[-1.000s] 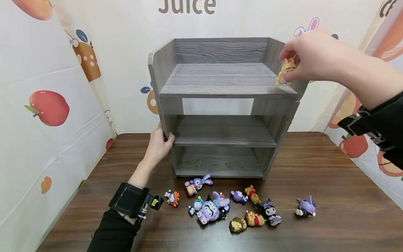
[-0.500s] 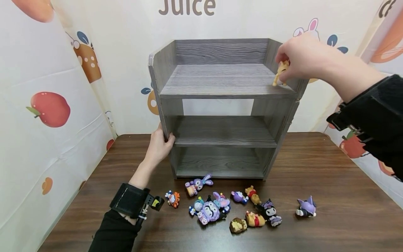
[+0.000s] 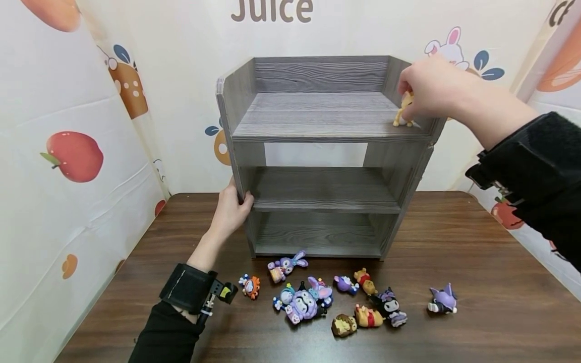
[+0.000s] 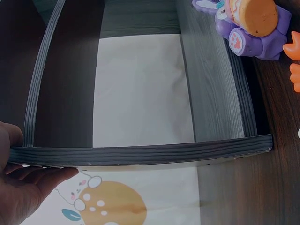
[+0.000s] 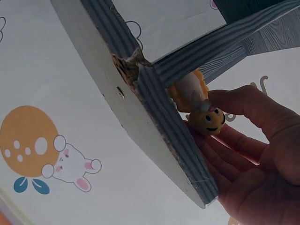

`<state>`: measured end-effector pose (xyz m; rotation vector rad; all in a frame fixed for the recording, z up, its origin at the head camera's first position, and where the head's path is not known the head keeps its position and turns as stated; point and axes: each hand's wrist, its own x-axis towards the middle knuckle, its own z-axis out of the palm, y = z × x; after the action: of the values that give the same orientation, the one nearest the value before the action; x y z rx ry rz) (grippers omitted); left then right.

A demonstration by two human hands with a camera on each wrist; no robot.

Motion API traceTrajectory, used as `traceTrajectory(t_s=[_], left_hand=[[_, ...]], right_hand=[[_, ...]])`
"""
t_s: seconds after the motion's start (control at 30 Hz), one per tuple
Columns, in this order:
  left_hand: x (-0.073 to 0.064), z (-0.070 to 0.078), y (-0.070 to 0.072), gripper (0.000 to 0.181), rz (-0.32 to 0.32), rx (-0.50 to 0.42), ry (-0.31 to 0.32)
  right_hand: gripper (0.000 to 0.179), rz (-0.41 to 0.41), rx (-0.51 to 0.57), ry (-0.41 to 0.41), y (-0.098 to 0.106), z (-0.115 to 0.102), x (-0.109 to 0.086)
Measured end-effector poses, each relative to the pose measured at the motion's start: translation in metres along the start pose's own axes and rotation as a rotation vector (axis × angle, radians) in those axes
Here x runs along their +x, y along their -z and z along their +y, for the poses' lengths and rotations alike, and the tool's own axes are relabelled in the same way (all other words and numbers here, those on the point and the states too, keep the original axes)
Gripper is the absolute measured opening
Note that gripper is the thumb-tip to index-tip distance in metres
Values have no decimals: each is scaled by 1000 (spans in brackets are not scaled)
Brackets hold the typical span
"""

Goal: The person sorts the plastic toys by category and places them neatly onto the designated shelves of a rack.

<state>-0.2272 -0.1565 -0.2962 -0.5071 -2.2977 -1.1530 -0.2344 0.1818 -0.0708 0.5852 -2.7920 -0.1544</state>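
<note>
A grey wood-grain shelf unit with three levels stands on the table. At the right end of its top board, my right hand pinches a small yellow figurine between thumb and fingers. The figurine is upright, feet at the board, its head mostly behind the hand. In the right wrist view the figurine's face shows beside the chipped side panel. My left hand grips the left side panel, thumb in front and fingers on the outer face.
Several small figurines lie in front of the unit, among them a purple rabbit, an orange one, a yellow bear in red and a purple-hooded one farther right. A printed cloth hangs behind the brown table.
My right hand has moved slightly left and brought the yellow figurine down to the top board. My left hand keeps its grip on the side panel.
</note>
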Motion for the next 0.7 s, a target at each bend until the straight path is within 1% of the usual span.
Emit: traceTrajectory(t_s=[0.23, 0.43, 0.6, 0.7], left_hand=[[0, 0, -1, 24, -1, -5, 6], [-1, 0, -1, 28, -6, -10, 5], [0, 0, -1, 27, -2, -5, 11], [0, 1, -1, 28, -1, -4, 11]], right_hand=[[39, -24, -16, -6, 1, -2, 0], [41, -37, -19, -9, 1, -5, -1], [43, -65, -32, -19, 2, -6, 0], [45, -67, -46, -22, 2, -6, 0]])
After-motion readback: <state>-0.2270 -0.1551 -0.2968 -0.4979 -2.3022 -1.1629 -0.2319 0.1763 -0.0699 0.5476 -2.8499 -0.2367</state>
